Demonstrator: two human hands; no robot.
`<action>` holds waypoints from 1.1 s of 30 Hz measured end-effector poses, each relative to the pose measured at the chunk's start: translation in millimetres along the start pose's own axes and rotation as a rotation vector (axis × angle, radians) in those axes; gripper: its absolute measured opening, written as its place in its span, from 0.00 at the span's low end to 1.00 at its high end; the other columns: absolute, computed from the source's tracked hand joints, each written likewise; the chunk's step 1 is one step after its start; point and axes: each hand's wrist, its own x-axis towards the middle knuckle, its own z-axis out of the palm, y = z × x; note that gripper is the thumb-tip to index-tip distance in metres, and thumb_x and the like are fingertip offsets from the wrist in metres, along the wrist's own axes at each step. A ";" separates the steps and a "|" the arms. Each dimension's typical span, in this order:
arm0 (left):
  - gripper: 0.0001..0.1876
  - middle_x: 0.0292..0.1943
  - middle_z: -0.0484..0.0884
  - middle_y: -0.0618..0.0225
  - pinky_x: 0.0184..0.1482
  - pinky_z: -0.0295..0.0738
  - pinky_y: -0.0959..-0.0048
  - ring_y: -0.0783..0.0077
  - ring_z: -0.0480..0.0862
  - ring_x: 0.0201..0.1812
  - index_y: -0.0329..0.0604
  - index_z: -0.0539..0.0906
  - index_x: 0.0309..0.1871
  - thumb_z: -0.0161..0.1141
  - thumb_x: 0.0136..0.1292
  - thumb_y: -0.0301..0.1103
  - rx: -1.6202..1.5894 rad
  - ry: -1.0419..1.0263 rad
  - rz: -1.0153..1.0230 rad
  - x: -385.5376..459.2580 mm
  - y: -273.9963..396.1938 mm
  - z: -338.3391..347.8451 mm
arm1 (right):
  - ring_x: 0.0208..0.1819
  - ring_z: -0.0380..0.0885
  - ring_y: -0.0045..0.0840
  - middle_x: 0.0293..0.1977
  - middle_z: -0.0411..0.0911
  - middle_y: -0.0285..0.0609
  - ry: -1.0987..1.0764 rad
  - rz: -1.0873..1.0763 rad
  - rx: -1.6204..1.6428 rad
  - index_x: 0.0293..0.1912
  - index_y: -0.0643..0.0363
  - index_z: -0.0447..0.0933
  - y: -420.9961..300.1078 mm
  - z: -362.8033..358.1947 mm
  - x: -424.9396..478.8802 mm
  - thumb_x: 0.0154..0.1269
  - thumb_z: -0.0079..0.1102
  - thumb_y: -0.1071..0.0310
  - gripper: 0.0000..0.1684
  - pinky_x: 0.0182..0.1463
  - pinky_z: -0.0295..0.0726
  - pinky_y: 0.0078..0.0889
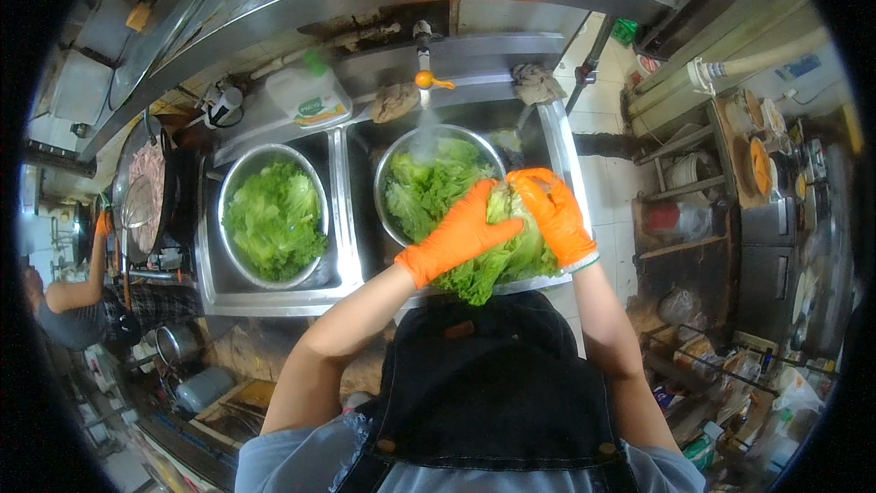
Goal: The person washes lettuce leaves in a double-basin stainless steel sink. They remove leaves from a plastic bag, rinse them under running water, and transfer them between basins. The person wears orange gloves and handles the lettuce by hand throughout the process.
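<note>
A head of leafy green lettuce (506,253) is held over the front edge of the right sink basin. My left hand (465,226), in an orange glove, grips it from the left with the thumb across it. At the stem end are the bent fingers of my right hand (551,209), also gloved in orange; what they pinch is partly hidden. Behind my hands, loose lettuce leaves (434,181) fill a metal bowl (380,202). Water runs into that bowl from a tap (424,58) with an orange handle.
A second metal bowl (222,219) of lettuce stands in the left basin. On the ledge behind sit a plastic jug (308,96) and crumpled cloths (537,84). At far left, another person (75,308) works near a wok (164,198) holding meat. Wooden shelving (684,219) stands right.
</note>
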 end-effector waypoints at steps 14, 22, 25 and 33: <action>0.22 0.39 0.87 0.51 0.41 0.80 0.55 0.44 0.86 0.39 0.45 0.83 0.54 0.67 0.61 0.45 0.362 0.185 0.127 13.9 2.8 6.2 | 0.47 0.84 0.45 0.45 0.85 0.53 0.437 0.124 -0.487 0.50 0.60 0.82 -21.8 40.2 -1.4 0.60 0.70 0.37 0.36 0.52 0.80 0.40; 0.12 0.32 0.85 0.69 0.41 0.78 0.71 0.77 0.80 0.35 0.38 0.83 0.48 0.61 0.65 0.33 -0.109 0.012 0.073 13.4 -33.9 2.1 | 0.51 0.81 0.30 0.47 0.84 0.46 0.161 0.205 -0.069 0.53 0.64 0.80 15.0 12.4 -8.8 0.62 0.69 0.38 0.38 0.56 0.77 0.34; 0.10 0.35 0.83 0.74 0.44 0.77 0.73 0.82 0.77 0.38 0.38 0.83 0.46 0.60 0.66 0.32 -0.204 -0.075 0.023 7.9 -38.0 -3.6 | 0.52 0.79 0.27 0.48 0.83 0.45 0.236 0.305 -0.130 0.53 0.65 0.80 18.2 15.3 -20.1 0.62 0.70 0.39 0.37 0.56 0.76 0.33; 0.09 0.40 0.85 0.73 0.47 0.78 0.73 0.79 0.81 0.42 0.38 0.84 0.48 0.59 0.68 0.30 -0.357 0.004 -0.081 -7.4 -73.5 8.8 | 0.50 0.79 0.27 0.47 0.84 0.45 0.185 0.286 -0.055 0.56 0.67 0.78 59.4 14.4 -34.4 0.66 0.69 0.47 0.33 0.57 0.76 0.30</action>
